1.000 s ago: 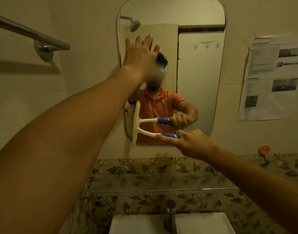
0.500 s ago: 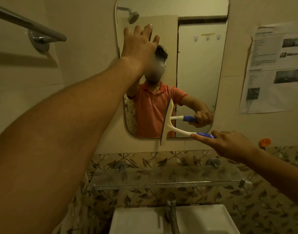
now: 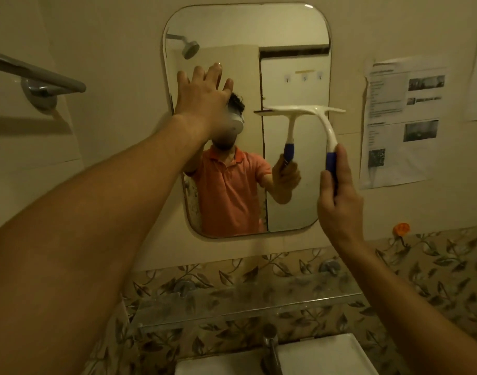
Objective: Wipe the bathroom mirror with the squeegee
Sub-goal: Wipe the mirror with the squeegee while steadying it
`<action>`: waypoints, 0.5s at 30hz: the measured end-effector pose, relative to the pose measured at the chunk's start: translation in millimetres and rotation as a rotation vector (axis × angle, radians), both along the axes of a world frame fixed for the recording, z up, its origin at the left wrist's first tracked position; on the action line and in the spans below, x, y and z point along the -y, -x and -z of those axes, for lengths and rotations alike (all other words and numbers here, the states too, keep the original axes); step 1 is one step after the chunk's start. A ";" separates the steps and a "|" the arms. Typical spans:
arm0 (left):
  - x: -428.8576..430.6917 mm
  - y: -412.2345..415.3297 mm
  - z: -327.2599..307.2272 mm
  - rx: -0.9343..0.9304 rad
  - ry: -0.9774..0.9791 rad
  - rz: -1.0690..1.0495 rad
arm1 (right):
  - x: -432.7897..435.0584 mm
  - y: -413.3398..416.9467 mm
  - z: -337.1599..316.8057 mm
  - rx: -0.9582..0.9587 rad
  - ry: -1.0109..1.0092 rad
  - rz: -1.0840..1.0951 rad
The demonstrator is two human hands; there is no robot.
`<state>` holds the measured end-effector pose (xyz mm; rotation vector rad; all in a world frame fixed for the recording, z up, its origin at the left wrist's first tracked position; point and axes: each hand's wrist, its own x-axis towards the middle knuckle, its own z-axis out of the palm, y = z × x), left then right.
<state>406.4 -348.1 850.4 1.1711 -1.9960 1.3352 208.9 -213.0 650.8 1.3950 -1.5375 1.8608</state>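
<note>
One open left hand (image 3: 202, 100) rests on the mirror (image 3: 294, 63); the right hand (image 3: 340, 201) grips the squeegee (image 3: 327, 128).

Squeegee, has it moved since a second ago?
Yes. The squeegee went from lower left of the mirror to its right edge, higher up, blade turned horizontal.

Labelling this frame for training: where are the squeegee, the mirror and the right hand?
squeegee (image 3: 329, 132): head view, white neck above the grip.
mirror (image 3: 245, 28): head view, bare glass near top.
right hand (image 3: 339, 203): head view, back of hand.
</note>
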 end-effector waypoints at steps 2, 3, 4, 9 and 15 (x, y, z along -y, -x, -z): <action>3.3 -2.8 -2.6 0.003 -0.003 0.022 | 8.6 -16.6 -25.1 0.036 0.020 0.015; 4.7 -4.4 -4.1 0.005 0.000 0.034 | 12.6 -23.5 -37.3 0.044 0.023 0.023; 6.5 -6.2 -5.8 0.008 0.001 0.045 | 16.2 -29.6 -48.7 0.050 0.024 0.030; 12.2 -16.1 -10.1 0.023 0.001 0.090 | 27.2 -52.2 -86.2 0.051 -0.048 0.099; 17.8 -15.1 -4.9 0.028 0.038 0.101 | 31.6 -75.4 -61.3 0.095 -0.112 0.186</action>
